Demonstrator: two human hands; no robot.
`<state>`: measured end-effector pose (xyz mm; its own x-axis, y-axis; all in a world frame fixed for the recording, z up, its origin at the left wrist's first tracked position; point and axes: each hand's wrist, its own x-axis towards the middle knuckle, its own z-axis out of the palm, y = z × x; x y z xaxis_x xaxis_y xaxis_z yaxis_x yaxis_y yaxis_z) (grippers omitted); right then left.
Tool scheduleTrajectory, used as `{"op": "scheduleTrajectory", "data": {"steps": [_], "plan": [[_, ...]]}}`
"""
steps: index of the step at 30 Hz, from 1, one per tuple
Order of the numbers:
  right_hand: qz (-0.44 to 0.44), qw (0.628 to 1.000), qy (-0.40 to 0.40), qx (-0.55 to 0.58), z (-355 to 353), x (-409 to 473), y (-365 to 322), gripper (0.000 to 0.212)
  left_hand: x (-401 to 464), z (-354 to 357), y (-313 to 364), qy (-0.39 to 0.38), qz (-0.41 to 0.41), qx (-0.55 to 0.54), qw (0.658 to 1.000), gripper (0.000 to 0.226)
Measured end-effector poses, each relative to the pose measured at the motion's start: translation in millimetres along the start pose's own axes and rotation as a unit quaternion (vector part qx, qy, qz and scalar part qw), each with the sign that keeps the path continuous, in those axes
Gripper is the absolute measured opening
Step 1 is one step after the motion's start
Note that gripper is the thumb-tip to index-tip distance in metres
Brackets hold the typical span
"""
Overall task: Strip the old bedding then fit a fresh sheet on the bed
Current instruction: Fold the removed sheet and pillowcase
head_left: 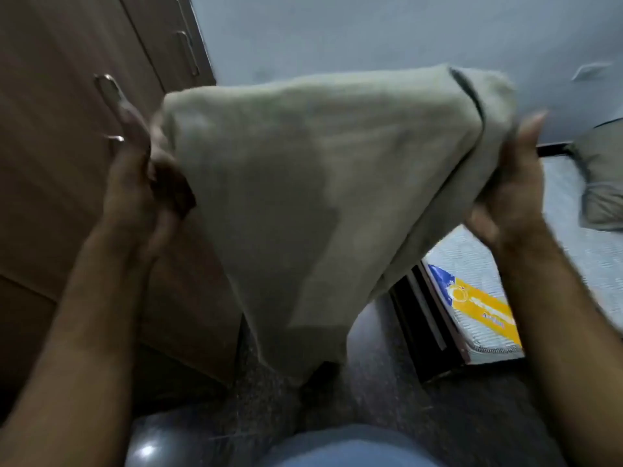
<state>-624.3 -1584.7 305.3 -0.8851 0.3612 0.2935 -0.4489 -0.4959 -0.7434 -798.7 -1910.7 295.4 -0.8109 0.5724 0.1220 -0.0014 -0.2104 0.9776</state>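
A folded pale grey-green sheet (303,183) hangs in the air in front of me, its lower part drooping toward the floor. My left hand (135,176) grips its left edge and my right hand (512,183) grips its right edge. At the right lies the bare mattress (569,244) with a blue and yellow label (472,305) near its corner, on a dark bed frame (418,325). A grey pillow (603,176) rests on the mattress at the far right. The picture is blurred by motion.
A brown wooden wardrobe (67,163) with metal handles stands close on the left. A pale blue wall (371,35) is behind the sheet. Dark speckled floor (387,399) runs between wardrobe and bed.
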Motion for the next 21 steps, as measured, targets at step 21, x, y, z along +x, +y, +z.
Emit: {"op": "scheduleTrajectory", "data": {"steps": [21], "plan": [[0.194,0.962,0.002,-0.192,-29.8,-72.9,84.3,0.065,-22.3,-14.0,-43.5,-0.063,-0.15,0.084,0.983,0.099]]}}
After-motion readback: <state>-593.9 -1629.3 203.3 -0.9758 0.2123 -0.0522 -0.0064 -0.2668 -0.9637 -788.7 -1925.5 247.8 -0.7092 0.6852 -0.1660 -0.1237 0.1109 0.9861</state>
